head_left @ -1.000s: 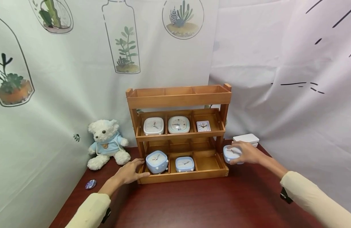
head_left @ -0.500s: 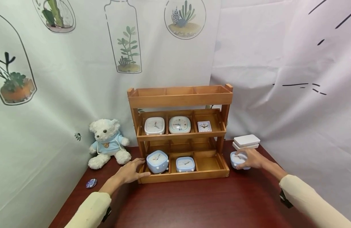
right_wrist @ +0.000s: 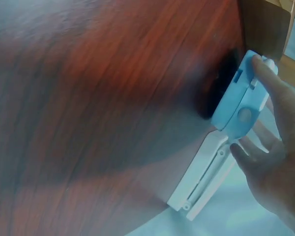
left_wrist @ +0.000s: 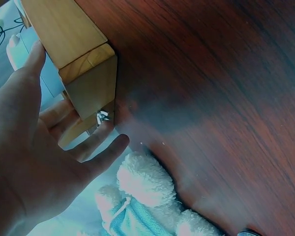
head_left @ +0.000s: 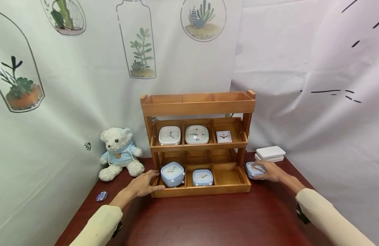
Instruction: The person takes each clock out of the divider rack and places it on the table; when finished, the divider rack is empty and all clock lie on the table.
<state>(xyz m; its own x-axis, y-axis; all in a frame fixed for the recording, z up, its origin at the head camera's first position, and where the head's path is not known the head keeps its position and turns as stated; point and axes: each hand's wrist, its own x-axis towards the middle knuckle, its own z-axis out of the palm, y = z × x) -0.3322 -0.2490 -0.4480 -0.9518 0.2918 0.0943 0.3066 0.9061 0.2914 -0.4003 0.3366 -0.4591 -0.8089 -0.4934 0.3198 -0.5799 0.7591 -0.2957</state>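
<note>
In the head view my right hand [head_left: 268, 171] holds a light-blue alarm clock [head_left: 251, 169] just right of the wooden shelf's bottom tier. The right wrist view shows my thumb on one side of this clock [right_wrist: 238, 101], fingers on the other; whether it touches the table is unclear. At the shelf's lower left corner, my left hand [head_left: 141, 184] has spread fingers, with the thumb near a blue alarm clock [head_left: 172, 173] in the left compartment. Another blue clock [head_left: 203, 177] sits in the bottom middle compartment. The wooden shelf [head_left: 198, 108] also bears two larger white clocks [head_left: 169, 135] and a small square clock [head_left: 224, 136] on its middle tier.
A white teddy bear [head_left: 120, 153] in a blue hoodie sits left of the shelf. Two stacked white boxes [head_left: 271, 152] lie behind my right hand. A small round blue-patterned object [head_left: 101, 196] lies on the dark red table [head_left: 201, 218] at left. Printed cloth hangs behind.
My right hand carried the blue clock rightward from the shelf, then back left close to its side. My left hand has stayed at the shelf's corner. The head view has shifted slightly.
</note>
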